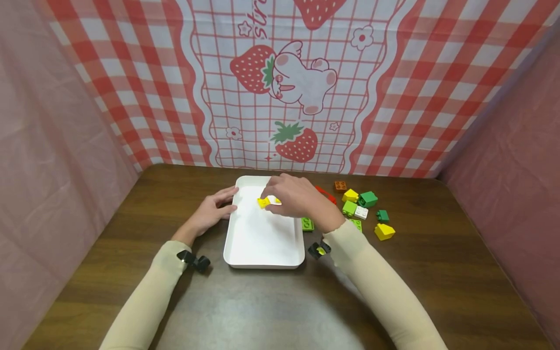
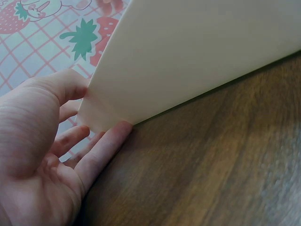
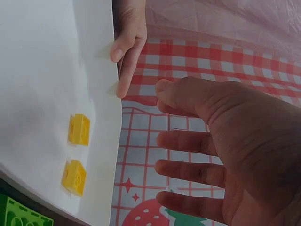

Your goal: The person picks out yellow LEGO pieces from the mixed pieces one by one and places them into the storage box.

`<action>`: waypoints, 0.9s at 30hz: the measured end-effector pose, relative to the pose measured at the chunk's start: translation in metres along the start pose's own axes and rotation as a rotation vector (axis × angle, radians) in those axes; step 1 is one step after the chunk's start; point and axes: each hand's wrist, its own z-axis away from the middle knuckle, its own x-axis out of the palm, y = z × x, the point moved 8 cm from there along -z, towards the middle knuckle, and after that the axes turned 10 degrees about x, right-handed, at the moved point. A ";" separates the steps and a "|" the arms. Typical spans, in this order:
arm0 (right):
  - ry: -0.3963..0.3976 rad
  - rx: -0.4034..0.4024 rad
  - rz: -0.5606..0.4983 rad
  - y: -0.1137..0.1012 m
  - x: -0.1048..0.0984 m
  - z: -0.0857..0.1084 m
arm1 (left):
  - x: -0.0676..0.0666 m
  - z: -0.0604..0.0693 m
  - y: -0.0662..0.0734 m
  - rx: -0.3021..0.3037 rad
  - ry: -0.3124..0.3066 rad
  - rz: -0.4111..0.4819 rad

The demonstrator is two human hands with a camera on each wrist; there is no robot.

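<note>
A white tray lies on the wooden table. The left hand is at its left side; in the left wrist view the fingertips of that hand touch the tray's outer wall, fingers extended. Over the far right part of the tray is the right hand, fingers bent downward near a yellow brick. In the right wrist view this hand has its fingers spread with nothing between them. Two yellow bricks sit apart inside the tray.
Right of the tray lie several loose bricks: an orange one, a dark green one, a white one, a yellow one and light green ones. A red piece is partly hidden behind the right hand.
</note>
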 end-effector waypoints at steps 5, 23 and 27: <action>0.005 0.004 -0.005 0.003 0.002 0.006 | -0.001 0.000 -0.001 -0.006 0.004 0.002; 0.010 0.056 -0.021 0.028 0.012 0.024 | -0.002 0.002 0.001 -0.035 0.002 -0.027; 0.011 0.082 -0.037 0.035 0.009 0.029 | -0.002 0.001 0.001 -0.037 0.000 -0.031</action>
